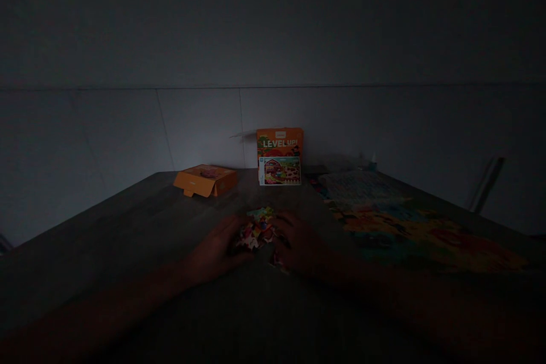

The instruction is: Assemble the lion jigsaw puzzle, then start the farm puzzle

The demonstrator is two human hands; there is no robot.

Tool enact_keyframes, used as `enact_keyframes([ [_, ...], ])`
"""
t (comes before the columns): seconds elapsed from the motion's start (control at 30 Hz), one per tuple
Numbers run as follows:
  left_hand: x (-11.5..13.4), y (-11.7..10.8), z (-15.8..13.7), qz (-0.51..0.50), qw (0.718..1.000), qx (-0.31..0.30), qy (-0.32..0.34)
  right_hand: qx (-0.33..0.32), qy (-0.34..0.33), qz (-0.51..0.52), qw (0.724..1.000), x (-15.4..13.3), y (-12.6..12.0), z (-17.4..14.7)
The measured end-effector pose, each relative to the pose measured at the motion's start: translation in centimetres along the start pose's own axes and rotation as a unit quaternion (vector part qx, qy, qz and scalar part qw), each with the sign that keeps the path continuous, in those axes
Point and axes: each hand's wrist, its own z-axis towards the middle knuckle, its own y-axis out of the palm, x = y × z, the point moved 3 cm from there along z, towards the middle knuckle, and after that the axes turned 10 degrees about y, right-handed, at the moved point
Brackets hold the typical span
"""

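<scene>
A heap of colourful jigsaw puzzle pieces (258, 230) lies on the dark grey table between my hands. My left hand (217, 250) curves around the heap's left side, thumb and fingers apart. On the other side, my right hand (301, 244) is cupped with its fingers bent over the heap's right edge, touching or nearly touching it. A few loose pieces (279, 261) lie by the near side of my right hand. Dim light hides the fingertips in part, and no single piece is seen gripped in either hand.
Behind the heap a farm picture card (280, 172) leans on an upright orange "LEVEL UP!" box (280, 139). An opened orange box (205, 181) lies back left. On the right a large colourful printed sheet (409, 233) lies under a clear plastic bag (362, 186). The wall (200, 125) borders the table's far edge.
</scene>
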Motion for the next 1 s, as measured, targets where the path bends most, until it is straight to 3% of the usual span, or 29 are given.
enact_keyframes([
  [0.27,0.6,0.6,0.9,0.009,0.999,0.028,0.029,0.001,0.005,0.035,0.999,0.2,0.1,0.1],
  [0.47,1.0,0.8,1.5,-0.007,0.998,0.047,0.036,-0.019,-0.059,0.068,0.996,-0.4,-0.2,0.4],
  [0.63,1.4,0.6,1.2,-0.017,0.997,0.037,0.062,0.027,-0.052,0.123,0.991,-0.2,-0.2,0.9],
  [0.77,0.9,0.2,1.1,0.002,0.997,0.069,0.018,0.064,0.014,0.150,0.987,0.6,-0.4,1.1],
  [0.9,0.9,0.1,1.3,0.012,0.998,0.055,0.008,0.102,0.072,0.140,0.982,1.1,-0.7,1.1],
  [1.0,0.6,0.1,1.3,0.036,0.998,0.049,-0.003,0.129,0.021,0.119,0.984,0.5,-1.4,0.7],
])
